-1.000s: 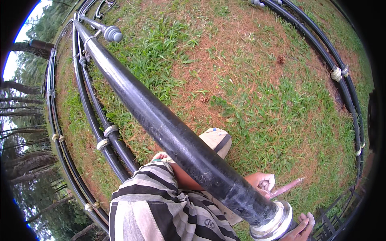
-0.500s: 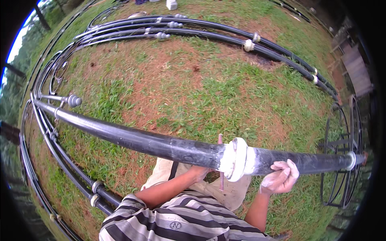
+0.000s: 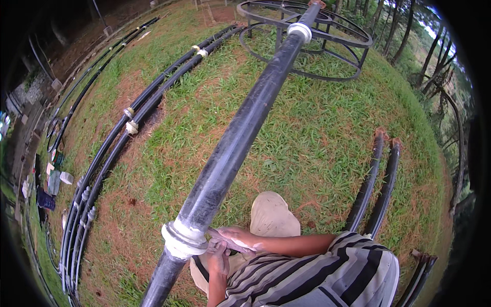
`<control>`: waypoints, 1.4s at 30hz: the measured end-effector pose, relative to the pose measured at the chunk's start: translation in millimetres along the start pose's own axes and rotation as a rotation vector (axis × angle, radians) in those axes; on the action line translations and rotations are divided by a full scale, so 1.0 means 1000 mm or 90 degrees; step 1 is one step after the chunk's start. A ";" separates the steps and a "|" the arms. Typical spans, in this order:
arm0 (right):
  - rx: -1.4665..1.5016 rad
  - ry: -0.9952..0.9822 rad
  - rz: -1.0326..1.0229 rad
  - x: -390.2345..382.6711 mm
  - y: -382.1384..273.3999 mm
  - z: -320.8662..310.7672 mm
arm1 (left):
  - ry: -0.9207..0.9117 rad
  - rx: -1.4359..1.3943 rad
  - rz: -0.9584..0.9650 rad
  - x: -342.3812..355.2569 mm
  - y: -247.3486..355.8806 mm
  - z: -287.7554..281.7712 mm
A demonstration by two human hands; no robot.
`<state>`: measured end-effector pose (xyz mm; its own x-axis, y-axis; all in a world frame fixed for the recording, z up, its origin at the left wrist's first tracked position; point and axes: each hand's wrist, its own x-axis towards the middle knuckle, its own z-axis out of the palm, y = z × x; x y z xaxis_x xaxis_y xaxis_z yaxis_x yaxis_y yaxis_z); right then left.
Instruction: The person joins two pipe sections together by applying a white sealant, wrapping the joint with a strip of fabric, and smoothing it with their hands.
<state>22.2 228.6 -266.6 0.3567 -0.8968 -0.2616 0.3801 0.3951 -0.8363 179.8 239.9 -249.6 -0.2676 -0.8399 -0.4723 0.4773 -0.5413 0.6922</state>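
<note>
A long black pipe (image 3: pixel 232 143), smooth and slightly glossy with pale scuffs along its round wall, runs from the lower left of the view up toward a round metal reel frame (image 3: pixel 327 38) at the top. Near its lower end a thick white collar (image 3: pixel 184 239) rings it, ridged like a moulded plastic fitting; a second white collar (image 3: pixel 299 30) sits far up the pipe by the reel. The person's right hand (image 3: pixel 236 239) reaches across from a striped sleeve, fingers stretched flat and loosely spread, their tips touching the collar's edge and the pipe just beside it, not closed around anything. The left hand (image 3: pixel 217 258) comes up from below, curled beneath the right hand close to the collar; whether it clamps on anything cannot be told, since the right hand covers it. The pipe is raised above patchy green grass (image 3: pixel 307 133) mixed with reddish bare soil. More black pipes (image 3: pixel 128 123) with pale couplings curve along the ground at left, and two rust-tipped pipes (image 3: pixel 376 184) lie at right.
</note>
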 end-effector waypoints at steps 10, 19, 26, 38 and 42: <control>-0.309 0.149 -0.180 0.020 -0.015 0.045 | 0.153 0.080 0.240 -0.009 0.020 -0.019; 0.163 -0.087 -0.019 0.017 -0.038 0.049 | 0.106 0.039 0.258 -0.023 0.043 -0.021; 0.403 -0.064 0.019 0.014 -0.010 0.051 | 0.127 -0.022 0.281 -0.033 0.033 -0.008; 0.658 -0.047 -0.033 0.020 -0.005 0.107 | 0.205 0.855 0.981 -0.128 0.144 -0.017; 0.611 -0.007 -0.075 0.023 0.002 0.108 | 0.162 0.966 0.822 -0.097 0.211 -0.010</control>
<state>123.5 230.5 -222.4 0.2780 -0.9411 -0.1925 0.9475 0.3016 -0.1059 315.0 207.7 -63.0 -0.2434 -0.7388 0.6284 -0.7418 0.5592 0.3702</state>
